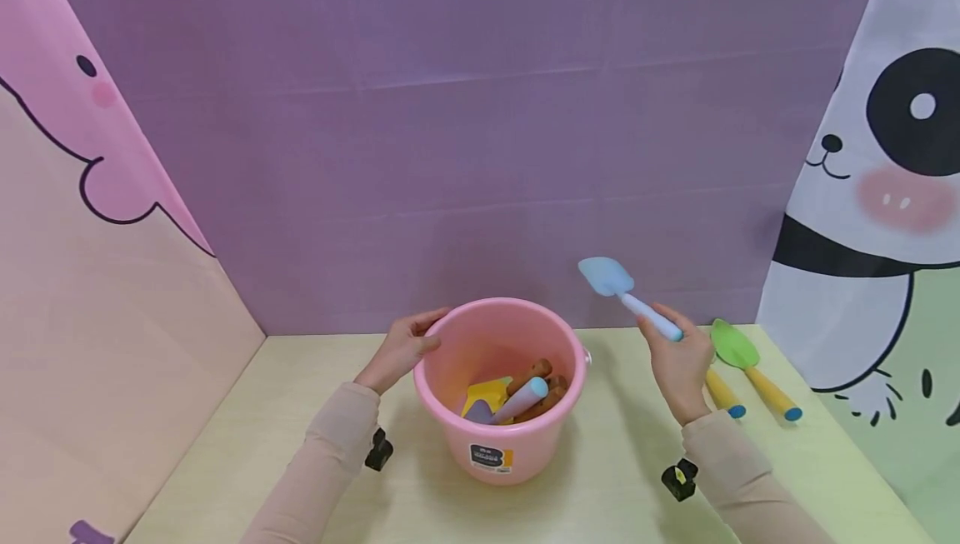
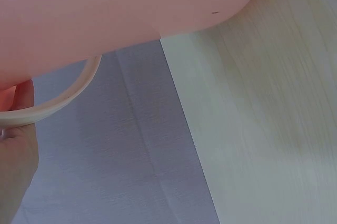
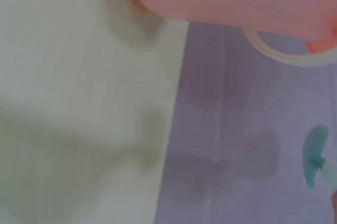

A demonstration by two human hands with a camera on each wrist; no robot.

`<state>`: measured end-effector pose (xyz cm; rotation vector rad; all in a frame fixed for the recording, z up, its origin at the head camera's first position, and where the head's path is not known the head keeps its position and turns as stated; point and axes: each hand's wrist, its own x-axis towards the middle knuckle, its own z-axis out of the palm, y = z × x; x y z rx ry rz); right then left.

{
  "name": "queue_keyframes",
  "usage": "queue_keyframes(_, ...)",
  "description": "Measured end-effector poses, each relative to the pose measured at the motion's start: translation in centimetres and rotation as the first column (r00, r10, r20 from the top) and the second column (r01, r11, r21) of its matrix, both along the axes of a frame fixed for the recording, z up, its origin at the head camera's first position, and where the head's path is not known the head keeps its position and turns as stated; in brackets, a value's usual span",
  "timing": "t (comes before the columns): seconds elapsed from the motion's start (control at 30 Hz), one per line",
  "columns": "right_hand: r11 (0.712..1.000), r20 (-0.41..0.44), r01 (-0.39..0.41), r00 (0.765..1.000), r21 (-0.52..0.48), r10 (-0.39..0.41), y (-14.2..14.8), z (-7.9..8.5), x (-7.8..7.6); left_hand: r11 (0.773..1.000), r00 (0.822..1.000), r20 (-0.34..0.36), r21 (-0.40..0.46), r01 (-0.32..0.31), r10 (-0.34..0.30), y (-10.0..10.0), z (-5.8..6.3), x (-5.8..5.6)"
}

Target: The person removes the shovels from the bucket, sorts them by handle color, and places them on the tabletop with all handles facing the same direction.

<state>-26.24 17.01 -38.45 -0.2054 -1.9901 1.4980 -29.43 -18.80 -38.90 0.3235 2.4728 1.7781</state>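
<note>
A pink bucket [image 1: 532, 454] stands upright on the table, centred in the head view. My left hand [image 1: 401, 351] grips its rim on the left side, thumb toward the inside; the left wrist view shows the hand at the pale rim-side handle [image 2: 68, 93]. To the right of the bucket, my right hand [image 1: 678, 361] pinches the lavender handle of a light-blue toy shovel [image 1: 606, 276], raised with its blade up and to the left. Inside the bucket lie a yellow piece [image 1: 487, 394], several brown handles [image 1: 529, 377] and a lavender handle with a blue end [image 1: 521, 400].
Right of my right hand, a green toy shovel [image 1: 735, 346] with a yellow handle lies on the table [image 1: 600, 486]. Beside it is another yellow handle [image 1: 724, 394], partly hidden by the hand. A purple backdrop [image 1: 465, 152] rises behind, with printed panels at both sides.
</note>
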Motion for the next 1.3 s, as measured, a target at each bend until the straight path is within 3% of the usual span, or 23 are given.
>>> queue_keyframes(0.17,0.998,-0.033,0.021,0.999,-0.065,-0.023,-0.2,-1.5,-0.1,1.000,1.000,-0.001,0.002,0.003,-0.003,0.0,0.0,0.0)
queue_keyframes(0.67,0.987,0.046,0.140,0.990,-0.084,-0.136,0.3,-4.8,-0.5,1.000,1.000,0.009,0.001,0.012,-0.012,0.0,0.5,0.0)
queue_keyframes(1.03,0.972,0.076,0.225,0.973,-0.075,-0.219,0.8,-6.7,-0.7,1.000,1.000,0.013,-0.015,0.015,-0.015,0.7,3.0,2.2)
queue_keyframes(1.13,0.970,0.091,0.233,0.970,-0.066,-0.226,0.8,-7.0,-0.7,1.000,1.000,0.008,-0.010,0.017,-0.017,0.7,2.9,2.3)
queue_keyframes(1.3,0.973,0.135,0.230,0.965,-0.036,-0.223,0.8,-7.5,-0.7,1.000,1.000,-0.006,0.001,0.016,-0.016,0.1,0.8,0.5)
